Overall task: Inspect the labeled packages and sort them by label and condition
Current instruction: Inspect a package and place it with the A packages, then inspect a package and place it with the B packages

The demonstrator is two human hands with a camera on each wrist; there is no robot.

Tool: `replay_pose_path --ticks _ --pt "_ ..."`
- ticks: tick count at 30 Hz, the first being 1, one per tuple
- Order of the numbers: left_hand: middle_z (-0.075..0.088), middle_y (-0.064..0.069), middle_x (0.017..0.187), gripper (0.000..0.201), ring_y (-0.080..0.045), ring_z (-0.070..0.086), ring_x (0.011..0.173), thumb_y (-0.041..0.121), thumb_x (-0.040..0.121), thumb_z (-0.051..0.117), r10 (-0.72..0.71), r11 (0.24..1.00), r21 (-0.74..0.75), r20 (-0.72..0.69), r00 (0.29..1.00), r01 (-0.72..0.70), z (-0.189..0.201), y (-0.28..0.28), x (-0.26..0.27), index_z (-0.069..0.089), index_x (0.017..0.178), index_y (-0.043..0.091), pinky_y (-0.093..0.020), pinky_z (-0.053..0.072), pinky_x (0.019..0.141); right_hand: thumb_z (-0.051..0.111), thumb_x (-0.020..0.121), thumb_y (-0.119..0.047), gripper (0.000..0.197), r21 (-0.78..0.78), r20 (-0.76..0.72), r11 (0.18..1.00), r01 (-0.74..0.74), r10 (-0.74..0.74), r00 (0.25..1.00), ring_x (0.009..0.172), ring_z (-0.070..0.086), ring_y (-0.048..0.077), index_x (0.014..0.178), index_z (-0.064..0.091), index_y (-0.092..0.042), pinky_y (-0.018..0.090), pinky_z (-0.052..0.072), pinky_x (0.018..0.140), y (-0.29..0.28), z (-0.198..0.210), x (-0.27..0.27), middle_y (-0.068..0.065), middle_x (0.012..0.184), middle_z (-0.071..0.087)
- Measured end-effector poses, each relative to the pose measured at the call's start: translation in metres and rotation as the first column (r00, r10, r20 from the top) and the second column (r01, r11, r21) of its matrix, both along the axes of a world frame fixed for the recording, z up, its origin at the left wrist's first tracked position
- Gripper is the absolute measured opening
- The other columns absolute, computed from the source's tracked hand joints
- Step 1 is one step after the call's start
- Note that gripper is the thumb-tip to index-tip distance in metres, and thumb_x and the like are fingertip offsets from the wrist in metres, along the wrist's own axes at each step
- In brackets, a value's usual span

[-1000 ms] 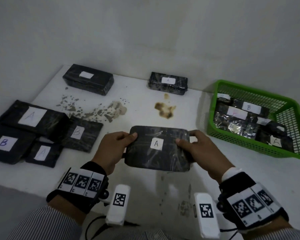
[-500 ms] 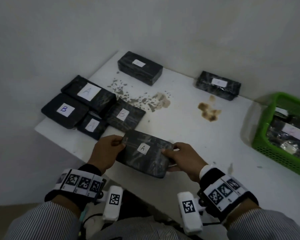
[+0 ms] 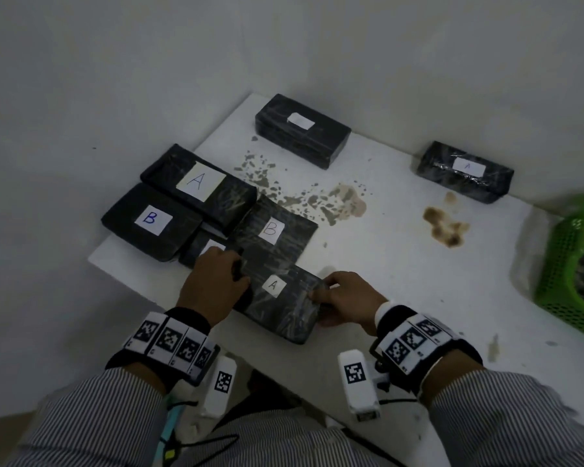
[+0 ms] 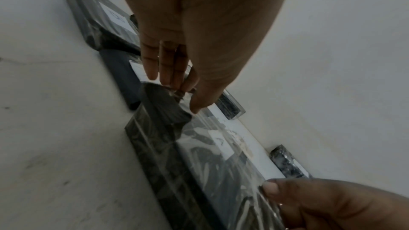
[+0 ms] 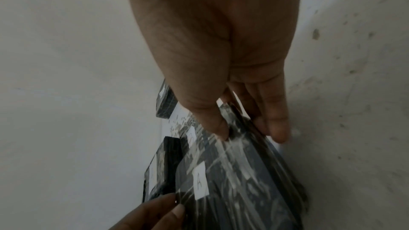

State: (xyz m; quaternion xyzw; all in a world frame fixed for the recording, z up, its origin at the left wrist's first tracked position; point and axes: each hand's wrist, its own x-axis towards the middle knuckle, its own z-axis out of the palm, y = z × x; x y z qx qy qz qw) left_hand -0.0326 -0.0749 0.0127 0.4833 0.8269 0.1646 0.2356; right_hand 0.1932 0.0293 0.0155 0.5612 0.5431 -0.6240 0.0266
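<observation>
green basket (image 3: pixel 567 264) cut off by right edge, contents mostly unseen. small package (image 3: pixel 196 249) label half hidden behind left hand (image 3: pixel 213 284). far package (image 3: pixel 302 131) label too blurred to read.

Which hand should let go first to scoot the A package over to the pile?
Probably the right hand lets go. The left hand grips the package end nearest the pile, so it can guide it there; the right grips the far end.
</observation>
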Motion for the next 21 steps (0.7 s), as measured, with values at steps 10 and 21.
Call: replay_pose_path --ticks 10,21 --pt "0.065 0.004 0.076 0.025 -0.009 0.061 0.073 0.034 0.097 0.066 -0.075 0.996 0.063 0.238 0.968 0.062 0.039 0.073 -0.005 0.065 0.077 0.018 -0.019 0.041 0.063 0.059 0.104 -0.035 0.036 0.123 0.078 0.992 -0.008 -0.001 0.997 0.077 0.07 0.029 0.11 0.065 0.0 0.041 0.062 0.074 0.049 0.026 0.006 0.017 0.1 0.073" --pt "0.073 -0.011 0.094 0.031 -0.03 0.07 0.088 0.036 0.094 0.069 0.031 0.994 0.071 0.501 0.865 -0.077 0.067 0.221 -0.064 0.069 0.093 0.005 -0.05 0.061 0.086 0.058 0.101 -0.032 0.032 0.376 0.05 0.913 0.16 -0.192 0.98 0.082 0.064 0.033 0.095 0.063 -0.001 0.049 0.059 0.081 0.152 0.044 -0.044 0.019 0.093 0.067"
